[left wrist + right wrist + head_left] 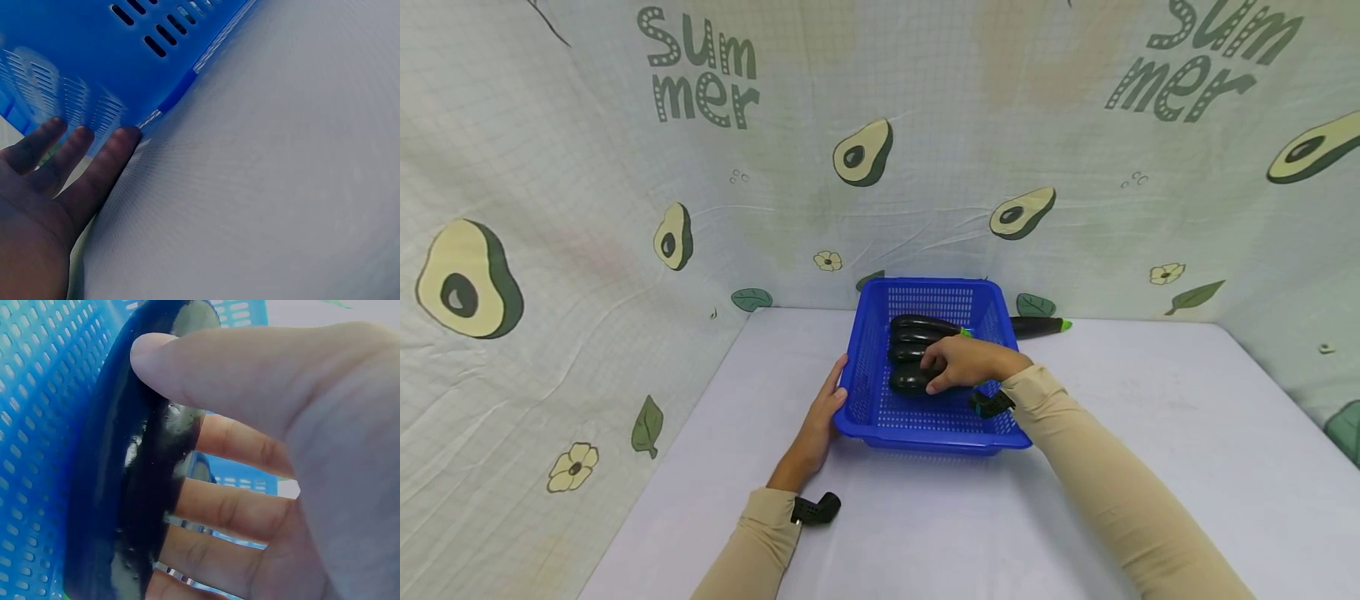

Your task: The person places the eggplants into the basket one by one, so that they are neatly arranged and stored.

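A blue plastic basket point(943, 436) with slotted walls holds several glossy dark eggplants point(917, 322) lying side by side. My right hand point(966, 362) reaches inside and grips the nearest eggplant point(910, 379). The right wrist view shows the thumb across this eggplant point(106, 487) and the other fingers curled round its far side. Against the basket's left side rests my left hand point(820, 421). In the left wrist view its fairly straight fingers point(103, 165) touch the outside of the basket point(81, 50), low down by the table.
Beyond the basket's right rim, another eggplant point(1037, 327) with a green end lies on the white-covered table point(1150, 433), partly hidden by the basket. An avocado-print cloth point(925, 100) hangs behind the table and along its sides.
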A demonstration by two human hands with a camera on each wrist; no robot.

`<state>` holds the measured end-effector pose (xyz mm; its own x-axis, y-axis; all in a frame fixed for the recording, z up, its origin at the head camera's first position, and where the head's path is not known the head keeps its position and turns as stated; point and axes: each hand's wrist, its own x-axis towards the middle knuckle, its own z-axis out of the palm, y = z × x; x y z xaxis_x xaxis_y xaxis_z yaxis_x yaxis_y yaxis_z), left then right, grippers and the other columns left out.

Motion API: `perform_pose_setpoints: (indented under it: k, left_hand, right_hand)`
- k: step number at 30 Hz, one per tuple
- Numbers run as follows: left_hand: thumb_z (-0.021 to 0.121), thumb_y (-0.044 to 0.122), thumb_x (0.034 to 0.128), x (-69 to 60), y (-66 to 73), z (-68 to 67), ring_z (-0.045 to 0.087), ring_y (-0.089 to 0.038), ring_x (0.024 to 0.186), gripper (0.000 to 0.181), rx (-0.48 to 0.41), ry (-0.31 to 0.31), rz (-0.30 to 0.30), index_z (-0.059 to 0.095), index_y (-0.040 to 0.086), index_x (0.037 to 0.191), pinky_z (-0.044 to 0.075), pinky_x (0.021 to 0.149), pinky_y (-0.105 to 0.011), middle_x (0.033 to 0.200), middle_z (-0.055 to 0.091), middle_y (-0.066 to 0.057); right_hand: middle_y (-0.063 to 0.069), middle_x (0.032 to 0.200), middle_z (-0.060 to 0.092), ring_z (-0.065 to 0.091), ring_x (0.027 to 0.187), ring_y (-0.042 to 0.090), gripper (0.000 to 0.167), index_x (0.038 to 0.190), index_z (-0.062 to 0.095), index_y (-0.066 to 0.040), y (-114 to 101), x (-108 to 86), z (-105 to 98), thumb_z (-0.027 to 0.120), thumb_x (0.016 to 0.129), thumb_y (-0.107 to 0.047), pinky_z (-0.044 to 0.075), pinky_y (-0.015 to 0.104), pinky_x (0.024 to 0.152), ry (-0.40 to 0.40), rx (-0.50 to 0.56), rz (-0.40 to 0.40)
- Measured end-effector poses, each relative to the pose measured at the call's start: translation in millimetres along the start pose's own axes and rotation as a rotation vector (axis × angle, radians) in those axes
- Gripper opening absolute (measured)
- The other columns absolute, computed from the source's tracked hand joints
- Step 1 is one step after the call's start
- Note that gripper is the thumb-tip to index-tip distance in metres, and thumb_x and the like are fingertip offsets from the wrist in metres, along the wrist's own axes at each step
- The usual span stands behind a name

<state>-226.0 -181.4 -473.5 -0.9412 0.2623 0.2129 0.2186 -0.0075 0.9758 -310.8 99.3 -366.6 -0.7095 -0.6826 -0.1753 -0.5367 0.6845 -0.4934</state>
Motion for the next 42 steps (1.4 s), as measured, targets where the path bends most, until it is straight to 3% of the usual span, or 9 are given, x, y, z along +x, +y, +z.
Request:
perform_pose_setpoints:
  k: [12, 28, 42]
  left_hand:
    - [0.036, 0.038, 0.1056, 0.5, 2.3, 0.4, 0.012, -0.023, 0.151, 0.057, -0.021, -0.003, 0.009, 0.018, 0.037, 0.16, 0.009, 0.118, -0.057, 0.166, 0.012, 0.006]
    - [0.033, 0.043, 0.1054, -1.6, 3.0, 1.1, 0.01, -0.021, 0.151, 0.055, 0.046, 0.018, -0.016, 0.019, 0.042, 0.159, 0.009, 0.117, -0.06, 0.165, 0.013, 0.012]
    - [0.035, 0.041, 0.1046, -0.1, 0.6, 0.6, 0.009, -0.027, 0.152, 0.058, 0.008, 0.005, -0.01, 0.017, 0.039, 0.16, 0.009, 0.116, -0.062, 0.166, 0.009, 0.007]
  right_hand:
    - [0.008, 0.111, 0.071, 0.066, 0.102, 0.022, 0.042, 0.123, 0.068, -0.007, -1.9, 5.1, 0.6, 0.077, 0.088, -0.029, 0.053, 0.041, 0.089, -0.001, -0.036, 0.004]
    - [0.007, 0.108, 0.071, 0.067, 0.098, 0.019, 0.042, 0.121, 0.07, -0.008, -2.1, 9.6, 5.0, 0.079, 0.087, -0.03, 0.054, 0.04, 0.087, -0.016, -0.052, 0.024]
    - [0.003, 0.099, 0.072, 0.066, 0.089, 0.014, 0.037, 0.116, 0.071, -0.006, -5.8, 12.3, 7.9, 0.08, 0.086, -0.027, 0.054, 0.038, 0.084, -0.03, -0.085, 0.023]
